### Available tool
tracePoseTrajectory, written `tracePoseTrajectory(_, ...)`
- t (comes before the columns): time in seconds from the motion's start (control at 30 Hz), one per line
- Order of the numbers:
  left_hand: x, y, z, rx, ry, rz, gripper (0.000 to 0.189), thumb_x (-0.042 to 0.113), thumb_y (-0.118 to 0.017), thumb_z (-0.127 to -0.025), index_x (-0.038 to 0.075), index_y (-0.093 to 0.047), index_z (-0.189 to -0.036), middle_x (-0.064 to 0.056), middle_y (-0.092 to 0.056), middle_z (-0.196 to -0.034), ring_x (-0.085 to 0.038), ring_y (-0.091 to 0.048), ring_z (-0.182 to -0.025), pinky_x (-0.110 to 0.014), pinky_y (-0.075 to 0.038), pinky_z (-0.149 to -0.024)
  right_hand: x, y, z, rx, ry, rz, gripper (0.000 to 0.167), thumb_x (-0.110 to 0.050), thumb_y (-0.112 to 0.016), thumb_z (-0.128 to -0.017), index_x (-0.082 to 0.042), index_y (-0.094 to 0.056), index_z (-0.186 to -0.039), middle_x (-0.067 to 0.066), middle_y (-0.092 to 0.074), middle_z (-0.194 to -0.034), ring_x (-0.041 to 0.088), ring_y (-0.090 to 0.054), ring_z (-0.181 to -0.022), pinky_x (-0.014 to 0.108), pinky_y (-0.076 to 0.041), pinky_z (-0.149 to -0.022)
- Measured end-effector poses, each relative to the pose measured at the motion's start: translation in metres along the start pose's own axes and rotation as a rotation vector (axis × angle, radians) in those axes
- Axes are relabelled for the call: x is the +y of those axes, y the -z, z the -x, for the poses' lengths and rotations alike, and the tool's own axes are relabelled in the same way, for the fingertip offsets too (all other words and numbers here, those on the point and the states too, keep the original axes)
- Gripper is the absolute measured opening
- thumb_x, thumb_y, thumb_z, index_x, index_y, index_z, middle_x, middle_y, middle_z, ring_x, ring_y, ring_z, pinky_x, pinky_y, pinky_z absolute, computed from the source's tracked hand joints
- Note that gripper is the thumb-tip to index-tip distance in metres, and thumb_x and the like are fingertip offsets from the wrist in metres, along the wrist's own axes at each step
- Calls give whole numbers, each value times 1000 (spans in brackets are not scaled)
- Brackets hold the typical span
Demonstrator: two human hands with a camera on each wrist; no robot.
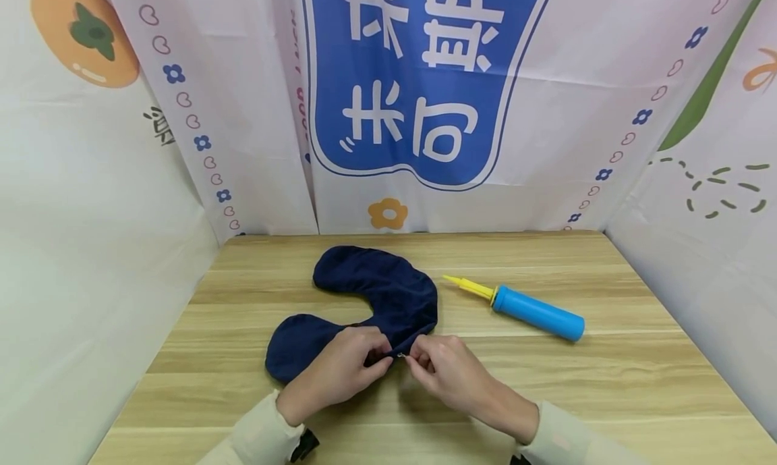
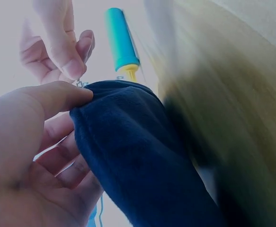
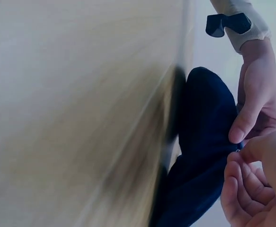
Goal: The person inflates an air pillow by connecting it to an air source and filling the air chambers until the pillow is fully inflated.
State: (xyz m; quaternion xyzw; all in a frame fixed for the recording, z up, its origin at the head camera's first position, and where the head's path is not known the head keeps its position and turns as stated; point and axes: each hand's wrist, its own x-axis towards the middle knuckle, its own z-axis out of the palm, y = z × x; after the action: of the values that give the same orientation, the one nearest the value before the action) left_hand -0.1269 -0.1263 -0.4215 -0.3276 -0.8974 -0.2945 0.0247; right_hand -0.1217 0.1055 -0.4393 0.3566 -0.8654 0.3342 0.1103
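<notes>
A navy blue U-shaped neck pillow [image 1: 400, 289] lies on the table, its opening facing left. At its near outer edge, my left hand [image 1: 349, 360] pinches the fabric between thumb and fingers, as the left wrist view also shows. Just to the right, my right hand [image 1: 452, 370] pinches a small metal zipper pull [image 1: 401, 356] on the pillow's seam. Thumb and forefinger of the right hand meet at this pull in the right wrist view, close beside the left thumb [image 3: 242, 127].
A blue hand pump [image 1: 537, 311] with a yellow nozzle [image 1: 470, 286] lies on the wooden table [image 1: 607, 384], right of the pillow. Printed white curtains [image 1: 564, 114] stand behind the table and along both sides.
</notes>
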Motion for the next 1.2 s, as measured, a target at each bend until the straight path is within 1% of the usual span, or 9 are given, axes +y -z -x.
tracePoseTrajectory(0.1, 2, -2, 1, 2, 1, -31, 14, 14, -77, -96, 19, -69, -85, 11, -58, -78, -1, -48, -69, -18, -44, -65, 5, -1, 3, 0, -8, -7, 14, -5, -76, -93, -14, -69, -85, -8, -68, -72, -10, -53, -63, 9, -46, -57)
tracePoseTrajectory(0.23, 3, -4, 3, 9, -7, -54, 16, 14, -77, -95, 20, -68, -84, 10, -57, -77, -2, -47, -68, -18, -42, -63, 13, 0, 6, -13, -56, -15, 16, -5, -75, -94, -15, -68, -83, -8, -68, -72, -10, -53, -62, 11, -48, -55)
tracePoseTrajectory(0.37, 1, -5, 6, 6, -22, -64, 12, 15, -78, -95, 18, -72, -85, 11, -60, -79, -2, -51, -68, -18, -46, -64, 23, 2, 5, -23, -113, -38, 17, -3, -75, -94, -14, -69, -82, -8, -69, -71, -10, -54, -61, 13, -50, -55)
tracePoseTrajectory(0.57, 0, -5, 8, -6, -13, -73, 11, 14, -79, -94, 17, -72, -86, 9, -63, -81, -2, -52, -69, -18, -47, -64, 28, 4, 2, -67, -135, -97, 17, -4, -74, -95, -14, -69, -83, -8, -70, -71, -9, -55, -61, 15, -52, -56)
tracePoseTrajectory(0.7, 6, -8, 3, -8, 4, -100, 10, 16, -82, -92, 17, -72, -88, 8, -60, -81, -1, -51, -69, -18, -47, -63, 24, 8, 4, -88, -145, -139, 18, -5, -72, -96, -15, -68, -82, -9, -69, -71, -8, -54, -60, 17, -52, -55)
tracePoseTrajectory(0.8, 11, -15, -4, 11, -9, -163, 14, 21, -83, -91, 17, -70, -87, 9, -56, -79, -1, -46, -67, -18, -43, -61, 20, 12, 5, -96, -146, -139, 18, -5, -72, -96, -15, -68, -82, -9, -68, -71, -8, -54, -61, 17, -51, -56)
tracePoseTrajectory(0.93, 17, -25, -14, 33, -11, -243, 25, 22, -82, -92, 19, -62, -77, 9, -49, -72, -3, -40, -61, -17, -36, -54, 18, 14, 4, -104, -135, -126, 18, -3, -72, -96, -14, -68, -83, -8, -69, -71, -8, -55, -61, 16, -52, -56)
tracePoseTrajectory(1.07, 21, -32, -18, 30, 9, -246, 32, 16, -80, -92, 19, -57, -70, 7, -49, -69, -3, -39, -58, -18, -34, -51, 18, 11, 4, -105, -142, -103, 17, -3, -72, -95, -14, -69, -82, -7, -69, -71, -8, -55, -61, 16, -52, -56)
tracePoseTrajectory(1.2, 21, -35, -18, 31, 10, -233, 31, 12, -79, -92, 18, -58, -70, 6, -51, -69, -3, -42, -59, -18, -36, -52, 20, 4, 6, -93, -168, -66, 17, -4, -73, -93, -14, -69, -81, -7, -70, -70, -8, -56, -61, 15, -51, -56)
